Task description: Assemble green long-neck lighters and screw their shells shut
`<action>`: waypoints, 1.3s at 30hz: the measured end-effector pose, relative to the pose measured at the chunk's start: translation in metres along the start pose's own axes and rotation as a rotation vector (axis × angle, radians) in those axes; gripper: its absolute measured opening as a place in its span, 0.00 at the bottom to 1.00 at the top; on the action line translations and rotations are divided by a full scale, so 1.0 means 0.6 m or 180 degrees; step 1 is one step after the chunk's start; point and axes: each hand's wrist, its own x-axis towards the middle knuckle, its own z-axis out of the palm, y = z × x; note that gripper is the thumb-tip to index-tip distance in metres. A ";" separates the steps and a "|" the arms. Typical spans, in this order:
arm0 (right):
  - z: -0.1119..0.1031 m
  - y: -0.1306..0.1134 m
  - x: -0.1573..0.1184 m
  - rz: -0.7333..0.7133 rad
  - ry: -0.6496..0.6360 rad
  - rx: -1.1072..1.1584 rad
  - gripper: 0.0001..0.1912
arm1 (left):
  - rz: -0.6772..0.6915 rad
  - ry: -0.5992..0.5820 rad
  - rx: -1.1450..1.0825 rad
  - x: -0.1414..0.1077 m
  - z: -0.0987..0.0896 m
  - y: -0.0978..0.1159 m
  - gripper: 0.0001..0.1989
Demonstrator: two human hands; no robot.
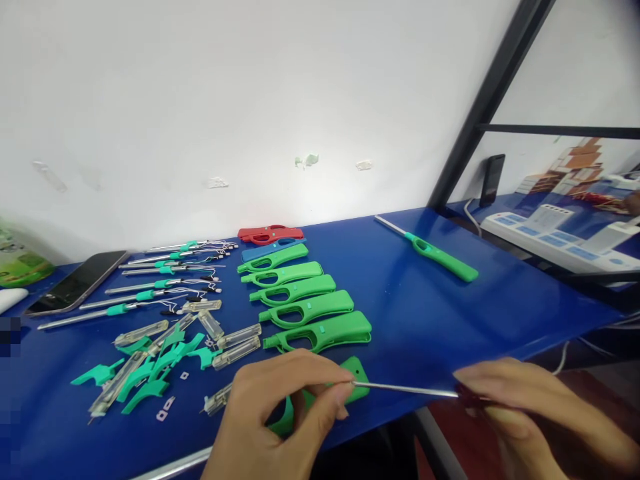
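My left hand (285, 407) pinches one end of a thin metal rod (405, 389) above the table's front edge. My right hand (525, 413), slightly blurred, holds a dark red piece (470, 398) at the rod's other end. Partly hidden behind my left hand lies a green handle shell (356, 373). Beyond it, several green handle shells (320, 331) form a column, with a blue one (273, 249) and red ones (270, 233) at the back.
On the blue table (400, 313) lie an assembled green lighter (443, 259), metal tubes with wires (100, 316), clear cartridges (120, 383), teal triggers (145, 393) and a phone (77, 283). Beyond the black frame (480, 100) is a power strip (560, 240).
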 end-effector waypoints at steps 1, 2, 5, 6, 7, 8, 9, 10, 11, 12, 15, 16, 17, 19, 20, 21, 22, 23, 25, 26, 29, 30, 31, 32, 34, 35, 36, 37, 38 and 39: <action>0.002 0.000 0.000 0.0125 0.0113 0.0060 0.08 | 0.0247 0.0048 0.0109 -0.001 0.000 -0.002 0.08; 0.003 0.000 0.000 0.0227 0.0217 0.0101 0.08 | 0.0481 0.0115 0.0229 -0.001 0.000 -0.004 0.09; 0.010 -0.008 0.009 0.0408 0.0408 0.0207 0.10 | 0.0902 0.0281 0.0591 -0.003 0.005 -0.009 0.12; 0.014 -0.015 0.014 0.0423 0.0500 0.0261 0.12 | 0.0959 0.0285 0.0669 -0.003 0.007 -0.011 0.12; 0.019 -0.022 0.019 0.0431 0.0617 0.0326 0.14 | 0.0992 0.0275 0.0719 -0.002 0.010 -0.012 0.12; 0.025 -0.031 0.025 0.0444 0.0703 0.0413 0.17 | 0.1023 0.0253 0.0731 -0.001 0.012 -0.014 0.12; 0.032 -0.039 0.031 0.0466 0.0793 0.0483 0.17 | 0.1060 0.0246 0.0716 0.001 0.015 -0.016 0.12; 0.039 -0.047 0.036 0.0513 0.0848 0.0568 0.16 | 0.1098 0.0249 0.0719 0.003 0.018 -0.018 0.12; 0.047 -0.054 0.040 0.0529 0.0885 0.0640 0.15 | 0.1120 0.0251 0.0753 0.004 0.021 -0.020 0.11; 0.054 -0.060 0.044 0.0526 0.0940 0.0692 0.14 | 0.1123 0.0240 0.0815 0.005 0.025 -0.022 0.11; 0.071 -0.072 0.056 0.0389 0.0776 0.0795 0.11 | 0.1096 0.0162 0.1060 0.005 0.038 -0.031 0.10; 0.074 -0.076 0.061 0.0326 0.0748 0.0821 0.10 | 0.1075 0.0128 0.1117 0.005 0.043 -0.034 0.10; 0.077 -0.079 0.067 0.0284 0.0739 0.0841 0.11 | 0.1055 0.0105 0.1164 0.004 0.047 -0.036 0.09; 0.080 -0.083 0.080 0.0246 0.0718 0.0883 0.10 | 0.1016 0.0059 0.1253 0.003 0.054 -0.040 0.08; 0.082 -0.084 0.086 0.0208 0.0587 0.0911 0.09 | 0.0995 0.0030 0.1298 0.003 0.057 -0.042 0.07; 0.083 -0.084 0.091 0.0148 0.0403 0.0941 0.08 | 0.0984 0.0008 0.1351 0.002 0.059 -0.044 0.07; 0.084 -0.082 0.095 0.0077 0.0204 0.0967 0.08 | 0.0986 -0.0019 0.1410 0.001 0.060 -0.047 0.07; 0.086 -0.080 0.097 -0.0016 0.0067 0.0986 0.09 | 0.0976 -0.0049 0.1481 -0.001 0.061 -0.049 0.08; 0.090 -0.074 0.099 -0.0230 0.0013 0.1022 0.14 | 0.0930 -0.0105 0.1642 -0.003 0.061 -0.054 0.08; 0.093 -0.071 0.098 -0.0298 0.0041 0.1030 0.17 | 0.0902 -0.0125 0.1709 -0.005 0.061 -0.056 0.08; 0.100 -0.063 0.097 -0.0377 -0.0013 0.1023 0.20 | 0.0856 -0.0135 0.1806 -0.009 0.061 -0.061 0.08; 0.101 -0.062 0.097 -0.0357 -0.0050 0.1019 0.19 | 0.0862 -0.0126 0.1816 -0.010 0.061 -0.062 0.07; 0.103 -0.060 0.097 -0.0334 -0.0089 0.1006 0.17 | 0.0868 -0.0108 0.1824 -0.011 0.061 -0.063 0.07; 0.104 -0.059 0.097 -0.0296 -0.0114 0.0992 0.16 | 0.0878 -0.0088 0.1835 -0.011 0.062 -0.063 0.07; 0.104 -0.056 0.097 -0.0200 -0.0167 0.0955 0.13 | 0.0877 -0.0052 0.1856 -0.011 0.064 -0.062 0.07; 0.104 -0.055 0.097 -0.0163 -0.0202 0.0927 0.12 | 0.0877 -0.0046 0.1867 -0.011 0.065 -0.062 0.07; 0.103 -0.055 0.098 -0.0123 -0.0252 0.0913 0.12 | 0.0896 -0.0036 0.1879 -0.011 0.066 -0.061 0.07; 0.103 -0.054 0.098 -0.0087 -0.0301 0.0914 0.12 | 0.0917 -0.0033 0.1886 -0.011 0.067 -0.060 0.08; 0.102 -0.053 0.099 -0.0047 -0.0355 0.0926 0.13 | 0.0943 -0.0050 0.1897 -0.012 0.067 -0.059 0.08; 0.101 -0.053 0.100 -0.0007 -0.0414 0.0952 0.15 | 0.0972 -0.0083 0.1923 -0.014 0.066 -0.059 0.08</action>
